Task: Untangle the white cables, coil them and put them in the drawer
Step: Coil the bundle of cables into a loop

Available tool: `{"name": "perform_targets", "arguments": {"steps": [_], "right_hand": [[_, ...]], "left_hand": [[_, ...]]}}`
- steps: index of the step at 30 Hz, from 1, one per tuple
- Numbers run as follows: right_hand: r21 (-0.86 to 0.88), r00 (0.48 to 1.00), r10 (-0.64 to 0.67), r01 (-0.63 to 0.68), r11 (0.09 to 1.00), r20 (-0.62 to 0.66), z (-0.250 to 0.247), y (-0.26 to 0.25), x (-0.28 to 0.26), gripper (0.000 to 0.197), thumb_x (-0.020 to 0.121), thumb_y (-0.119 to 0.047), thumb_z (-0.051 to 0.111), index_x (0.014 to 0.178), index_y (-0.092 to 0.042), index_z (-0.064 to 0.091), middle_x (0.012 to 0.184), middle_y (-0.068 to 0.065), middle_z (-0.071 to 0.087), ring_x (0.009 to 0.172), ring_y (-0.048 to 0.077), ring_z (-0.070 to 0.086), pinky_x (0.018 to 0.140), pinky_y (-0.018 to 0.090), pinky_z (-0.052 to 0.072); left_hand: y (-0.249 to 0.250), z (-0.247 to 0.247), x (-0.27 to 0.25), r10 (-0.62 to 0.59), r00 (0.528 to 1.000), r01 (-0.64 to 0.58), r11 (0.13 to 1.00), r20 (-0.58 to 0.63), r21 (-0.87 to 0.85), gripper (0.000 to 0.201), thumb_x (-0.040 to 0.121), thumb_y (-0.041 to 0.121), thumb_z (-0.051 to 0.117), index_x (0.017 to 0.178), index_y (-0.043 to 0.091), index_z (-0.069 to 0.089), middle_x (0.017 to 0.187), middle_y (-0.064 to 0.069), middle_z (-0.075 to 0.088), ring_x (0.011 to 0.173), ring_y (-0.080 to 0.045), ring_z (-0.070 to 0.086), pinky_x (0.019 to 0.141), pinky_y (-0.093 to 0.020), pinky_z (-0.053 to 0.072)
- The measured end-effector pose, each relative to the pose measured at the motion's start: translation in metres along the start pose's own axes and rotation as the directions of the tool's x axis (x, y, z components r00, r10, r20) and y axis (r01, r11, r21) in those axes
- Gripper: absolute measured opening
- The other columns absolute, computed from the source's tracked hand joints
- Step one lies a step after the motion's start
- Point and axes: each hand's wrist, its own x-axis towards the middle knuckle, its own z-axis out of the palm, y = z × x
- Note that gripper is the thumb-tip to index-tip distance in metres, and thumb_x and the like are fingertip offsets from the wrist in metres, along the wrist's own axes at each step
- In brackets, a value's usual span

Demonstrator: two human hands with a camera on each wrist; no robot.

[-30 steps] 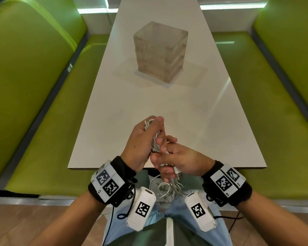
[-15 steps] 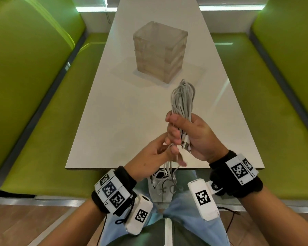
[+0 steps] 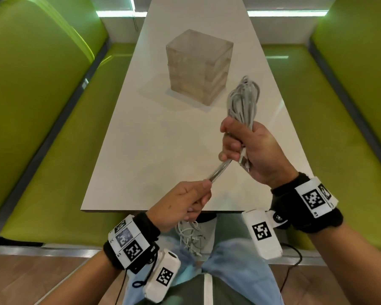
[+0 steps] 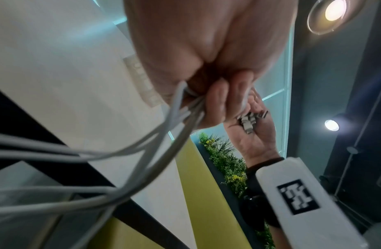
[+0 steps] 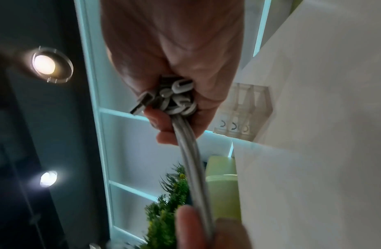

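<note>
My right hand (image 3: 240,146) grips a folded bundle of white cables (image 3: 243,100) above the near part of the table; its looped end sticks up past the fist. Plug ends (image 5: 164,99) poke out below the fingers. Taut strands (image 3: 218,171) run down-left from that fist into my left hand (image 3: 191,199), which grips them at the table's near edge. Loose tangled cable (image 3: 189,236) hangs below the left hand over my lap. The translucent drawer unit (image 3: 198,67) stands mid-table beyond both hands, its drawers closed.
The white table (image 3: 145,139) stretches away between green bench seats (image 3: 59,164) on both sides. A fake plant (image 4: 225,161) and ceiling lamps show in the wrist views. Wooden floor lies below.
The right hand has lifted the bundle and moved right and away from me. The left hand let go of the bundle, dropped toward the table edge and now pulls the strands taut.
</note>
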Motion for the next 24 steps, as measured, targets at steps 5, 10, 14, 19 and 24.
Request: {"name": "perform_targets", "arguments": {"steps": [5, 10, 14, 19, 24], "right_hand": [[-0.639, 0.959, 0.129, 0.065, 0.766, 0.253, -0.008, -0.015, -0.004, 0.019, 0.092, -0.017, 0.058, 0.074, -0.014, 0.064, 0.05, 0.0, 0.048, 0.05, 0.021, 0.049, 0.055, 0.037, 0.048], [-0.873, 0.785, 0.475, 0.167, 0.458, 0.399, 0.002, -0.029, 0.002, 0.022, 0.09, -0.024, 0.061, 0.074, -0.01, 0.062, 0.055, 0.004, 0.055, 0.044, 0.006, 0.043, 0.047, 0.013, 0.035], [-0.903, 0.68, 0.61, 0.201, 0.38, 0.408, 0.013, -0.028, 0.007, 0.009, 0.089, -0.025, 0.062, 0.083, -0.025, 0.069, 0.06, 0.006, 0.054, 0.049, 0.007, 0.046, 0.05, 0.017, 0.037], [-0.945, 0.622, 0.716, 0.269, 0.186, 0.317, 0.024, -0.021, 0.007, 0.016, 0.084, -0.024, 0.064, 0.068, -0.024, 0.065, 0.055, -0.004, 0.05, 0.05, 0.013, 0.047, 0.055, 0.034, 0.045], [-0.941, 0.606, 0.743, 0.325, 0.094, 0.283, 0.031, -0.012, 0.007, 0.014, 0.087, -0.018, 0.062, 0.075, -0.012, 0.059, 0.057, 0.0, 0.049, 0.055, 0.018, 0.045, 0.059, 0.035, 0.045]], "left_hand": [[0.011, -0.018, -0.001, -0.036, 0.998, 0.042, 0.991, 0.046, -0.127, 0.045, 0.093, 0.046, 0.038, 0.071, 0.012, 0.057, 0.045, 0.01, 0.027, 0.037, -0.005, 0.018, 0.041, -0.018, 0.018], [0.022, -0.028, 0.0, -0.105, 0.979, 0.143, 0.965, 0.175, -0.222, 0.078, 0.087, 0.066, 0.019, 0.08, 0.003, 0.065, 0.046, 0.007, 0.031, 0.037, -0.004, 0.018, 0.041, -0.02, 0.016], [0.03, -0.027, -0.002, -0.106, 0.976, 0.132, 0.983, 0.192, -0.129, 0.113, 0.072, 0.082, -0.011, 0.095, 0.003, 0.067, 0.049, 0.0, 0.052, 0.037, -0.006, 0.029, 0.045, -0.028, 0.01], [0.029, -0.029, 0.004, -0.233, 0.91, 0.267, 0.962, 0.343, -0.054, 0.129, 0.054, 0.097, 0.018, 0.108, -0.011, 0.062, 0.08, -0.023, 0.069, 0.054, -0.025, 0.059, 0.053, -0.029, 0.044], [0.029, -0.029, 0.008, -0.33, 0.814, 0.379, 0.926, 0.479, -0.006, 0.118, 0.055, 0.091, 0.047, 0.112, -0.012, 0.059, 0.102, -0.022, 0.07, 0.086, -0.028, 0.07, 0.078, -0.037, 0.056]]}}
